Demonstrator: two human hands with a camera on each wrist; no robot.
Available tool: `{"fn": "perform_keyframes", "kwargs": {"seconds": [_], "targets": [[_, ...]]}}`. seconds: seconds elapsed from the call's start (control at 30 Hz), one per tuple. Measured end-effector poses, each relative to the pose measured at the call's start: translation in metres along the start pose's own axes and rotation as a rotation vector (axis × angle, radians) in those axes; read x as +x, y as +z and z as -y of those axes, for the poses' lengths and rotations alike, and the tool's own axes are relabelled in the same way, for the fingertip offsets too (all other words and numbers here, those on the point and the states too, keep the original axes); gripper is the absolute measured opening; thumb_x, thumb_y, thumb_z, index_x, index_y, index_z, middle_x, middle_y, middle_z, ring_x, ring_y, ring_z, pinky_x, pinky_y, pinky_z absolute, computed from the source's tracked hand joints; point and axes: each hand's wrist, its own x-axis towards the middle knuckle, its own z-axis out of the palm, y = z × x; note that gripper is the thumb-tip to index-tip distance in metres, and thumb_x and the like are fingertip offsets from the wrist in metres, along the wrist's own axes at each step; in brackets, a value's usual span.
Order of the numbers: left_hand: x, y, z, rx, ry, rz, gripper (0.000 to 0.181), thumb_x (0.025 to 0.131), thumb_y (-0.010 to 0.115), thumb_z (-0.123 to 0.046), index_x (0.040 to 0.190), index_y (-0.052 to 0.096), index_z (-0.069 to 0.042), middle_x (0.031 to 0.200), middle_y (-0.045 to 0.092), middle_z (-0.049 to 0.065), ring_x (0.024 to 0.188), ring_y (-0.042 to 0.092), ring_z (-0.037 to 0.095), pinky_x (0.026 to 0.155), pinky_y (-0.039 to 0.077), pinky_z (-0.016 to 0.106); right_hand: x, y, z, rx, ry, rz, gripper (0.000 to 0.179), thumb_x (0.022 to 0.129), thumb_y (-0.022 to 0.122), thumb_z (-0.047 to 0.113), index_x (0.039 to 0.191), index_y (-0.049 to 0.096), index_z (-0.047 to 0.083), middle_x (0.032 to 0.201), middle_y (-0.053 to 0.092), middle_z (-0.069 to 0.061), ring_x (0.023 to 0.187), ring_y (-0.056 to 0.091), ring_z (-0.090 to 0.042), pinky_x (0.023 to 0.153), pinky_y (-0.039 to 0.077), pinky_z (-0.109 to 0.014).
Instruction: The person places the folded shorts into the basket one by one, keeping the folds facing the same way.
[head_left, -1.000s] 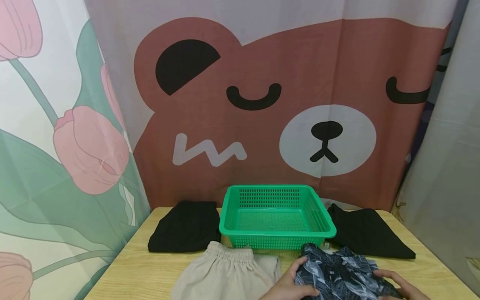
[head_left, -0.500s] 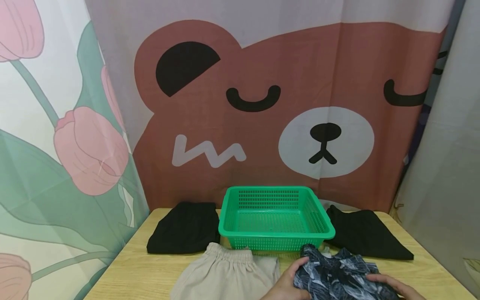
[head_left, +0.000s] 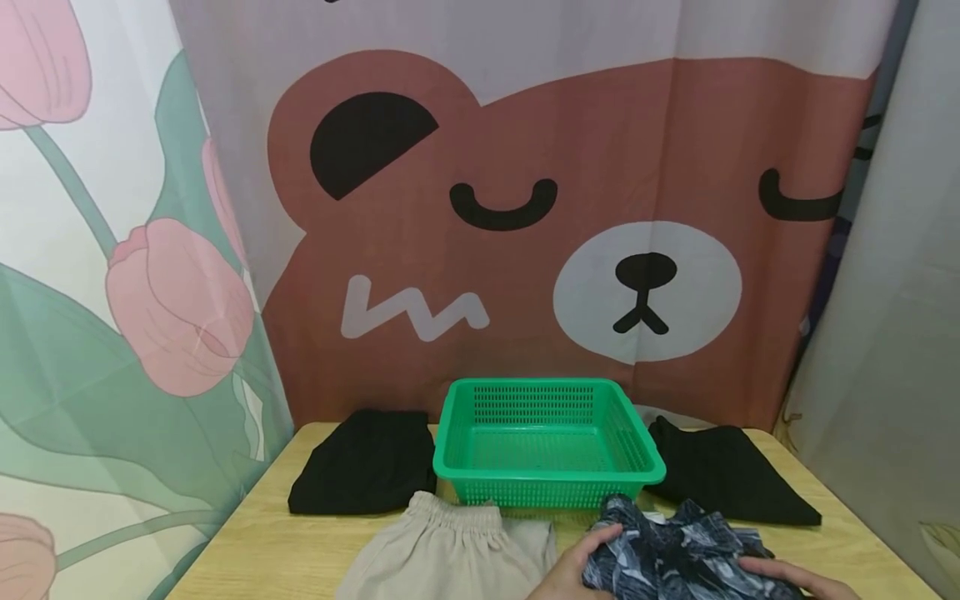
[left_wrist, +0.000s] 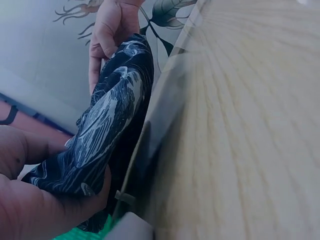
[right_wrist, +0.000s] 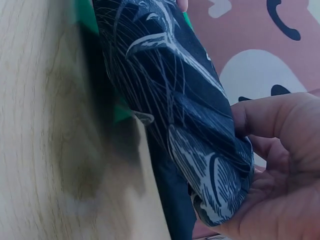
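A folded garment [head_left: 675, 550] in dark blue-black cloth with a white and grey leafy print lies at the front right in the head view, its top edge gathered. My left hand [head_left: 573, 571] grips its left side. In the left wrist view the fingers and thumb of the left hand [left_wrist: 45, 185] sit on either face of the cloth. On the other side, my right hand [head_left: 802, 579] holds the garment's right end; the right wrist view shows that right hand [right_wrist: 280, 160] with thumb and fingers around the folded edge. The lower parts of both hands fall outside the head view.
Behind the garment stands a green plastic basket [head_left: 551, 477] on the wooden table [head_left: 255, 550]. Beige clothing [head_left: 442, 554] with an elastic waist lies left of it. Folded black cloths [head_left: 367, 462] [head_left: 738, 475] flank the basket. A bear-print curtain [head_left: 420, 258] hangs behind.
The head view has tipped up slightly, so everything sits lower in it. The right hand's visible fingers have shifted a little along the garment's right side. The left hand keeps its grip.
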Motion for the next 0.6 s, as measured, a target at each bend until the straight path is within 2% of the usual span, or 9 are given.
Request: {"fn": "perform_keyframes", "kwargs": {"seconds": [0.07, 0.17, 0.3, 0.37, 0.43, 0.5, 0.6], "targets": [[-0.001, 0.001, -0.004, -0.003, -0.006, -0.004, 0.068, 0.084, 0.057, 0.011, 0.148, 0.036, 0.0, 0.15, 0.035, 0.014, 0.127, 0.037, 0.003, 0.098, 0.032, 0.021, 0.0, 0.002, 0.003, 0.022, -0.017, 0.052, 0.047, 0.107, 0.016, 0.04, 0.148, 0.039, 0.037, 0.145, 0.033, 0.027, 0.134, 0.031, -0.002, 0.109, 0.025, -0.028], [-0.004, 0.003, -0.011, -0.023, -0.022, -0.011, 0.071, 0.08, 0.057, 0.01, 0.148, 0.038, -0.004, 0.15, 0.033, 0.01, 0.123, 0.039, 0.006, 0.094, 0.036, 0.021, -0.002, 0.007, 0.008, -0.008, -0.01, 0.043, 0.046, 0.108, 0.016, 0.038, 0.148, 0.039, 0.038, 0.144, 0.032, 0.029, 0.132, 0.03, 0.004, 0.107, 0.027, -0.023], [-0.006, 0.003, -0.019, -0.05, -0.077, -0.004, 0.072, 0.081, 0.057, 0.006, 0.149, 0.04, -0.012, 0.151, 0.032, 0.006, 0.12, 0.039, 0.01, 0.089, 0.039, 0.022, -0.005, 0.011, 0.016, -0.012, -0.001, 0.075, 0.046, 0.107, 0.015, 0.039, 0.148, 0.036, 0.042, 0.145, 0.03, 0.03, 0.134, 0.032, -0.004, 0.109, 0.026, -0.027], [-0.005, 0.001, -0.021, -0.05, -0.133, 0.005, 0.072, 0.082, 0.058, 0.002, 0.148, 0.042, -0.021, 0.15, 0.032, 0.001, 0.116, 0.041, 0.01, 0.086, 0.041, 0.023, -0.006, 0.012, 0.02, -0.026, -0.014, 0.109, 0.047, 0.107, 0.013, 0.043, 0.15, 0.032, 0.042, 0.147, 0.027, 0.029, 0.136, 0.031, -0.009, 0.11, 0.025, -0.03], [-0.003, -0.001, -0.021, -0.021, -0.181, 0.007, 0.072, 0.083, 0.06, -0.001, 0.146, 0.044, -0.03, 0.149, 0.032, -0.003, 0.115, 0.041, 0.009, 0.085, 0.041, 0.023, -0.008, 0.014, 0.024, -0.069, -0.014, 0.088, 0.048, 0.107, 0.012, 0.042, 0.15, 0.032, 0.042, 0.147, 0.027, 0.03, 0.135, 0.031, -0.004, 0.109, 0.026, -0.028], [-0.003, 0.0, -0.026, -0.008, -0.201, -0.005, 0.07, 0.083, 0.061, -0.002, 0.144, 0.047, -0.034, 0.148, 0.033, -0.005, 0.114, 0.041, 0.01, 0.086, 0.041, 0.025, -0.01, 0.014, 0.026, -0.096, -0.014, 0.07, 0.049, 0.106, 0.011, 0.042, 0.15, 0.033, 0.041, 0.147, 0.027, 0.03, 0.134, 0.03, -0.001, 0.108, 0.027, -0.026], [-0.004, 0.003, -0.037, 0.041, -0.176, -0.035, 0.07, 0.084, 0.062, 0.001, 0.142, 0.049, -0.035, 0.146, 0.036, -0.007, 0.117, 0.04, 0.009, 0.09, 0.038, 0.025, -0.015, 0.013, 0.03, -0.132, -0.01, 0.03, 0.05, 0.106, 0.007, 0.04, 0.148, 0.035, 0.043, 0.146, 0.027, 0.03, 0.131, 0.026, 0.007, 0.105, 0.028, -0.022]]}}
